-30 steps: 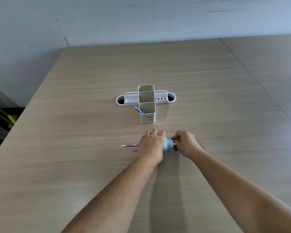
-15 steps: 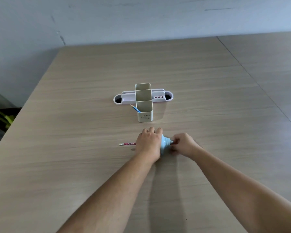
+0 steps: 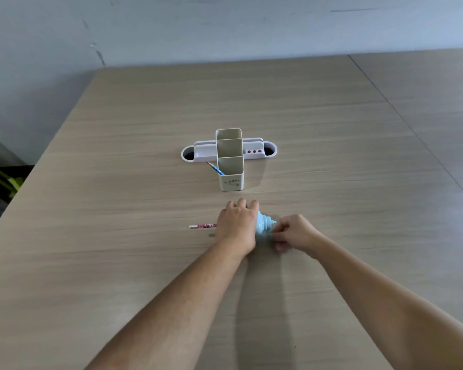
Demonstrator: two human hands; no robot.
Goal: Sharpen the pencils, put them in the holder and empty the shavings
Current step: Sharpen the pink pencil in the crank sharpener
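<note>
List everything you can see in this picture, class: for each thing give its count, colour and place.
table: one, light wood, fills the view
pencil holder: one, cream centre with white side trays, mid-table
blue pencil: one, leaning out of the holder's left side
pink pencil: one, lying flat, running under the left hand
sharpener: one, pale blue, between the hands
wall: one, grey-blue, behind the table
left hand: on the sharpener
right hand: at the sharpener's right end

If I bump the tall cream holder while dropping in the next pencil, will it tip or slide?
The cream holder is tall on a narrow base, so a push near its rim would likely tip it. It looks like thin plastic holding just the blue pencil, so probably light and prone to slide on the smooth table. That leaning pencil may shift.
</note>
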